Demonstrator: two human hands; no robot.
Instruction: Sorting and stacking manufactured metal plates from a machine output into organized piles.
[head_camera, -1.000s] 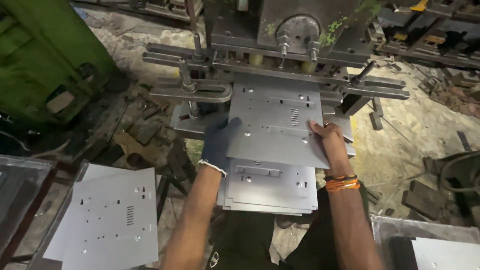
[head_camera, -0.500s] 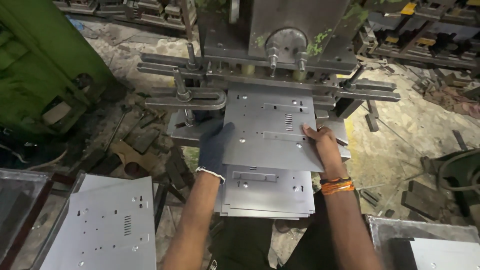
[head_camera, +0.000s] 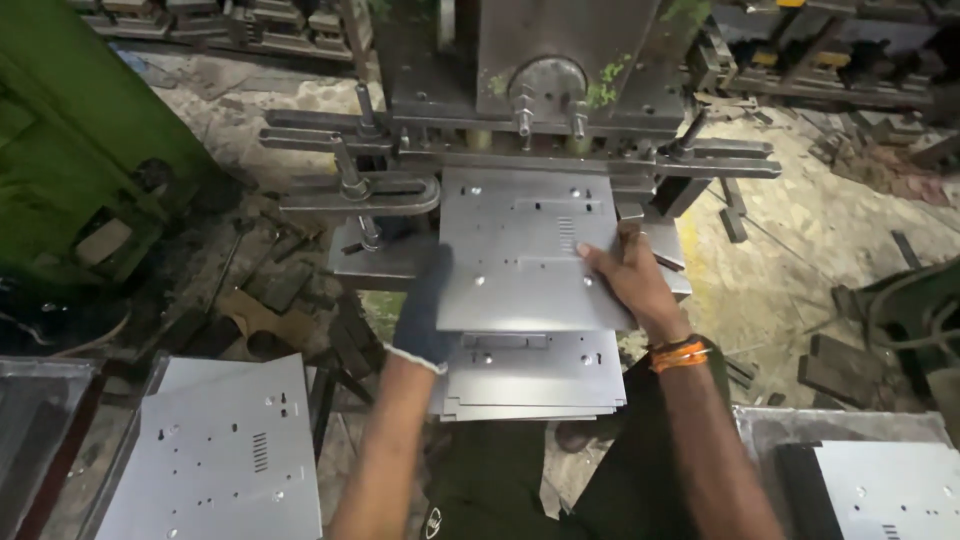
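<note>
A perforated metal sheet (head_camera: 525, 250) is pinched at its side edges by the gloved left hand (head_camera: 425, 305) and bare right hand (head_camera: 630, 280), being seated under the press (head_camera: 530, 90); square alignment seems needed.

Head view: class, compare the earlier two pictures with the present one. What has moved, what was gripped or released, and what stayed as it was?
The top grey punched metal sheet has slid forward, deeper under the grey press machine. Both hands went with it: the gloved left hand on its left edge, the bare right hand on its right. Neither hand let go. The stack of sheets beneath and the pile at lower left stayed put.
</note>
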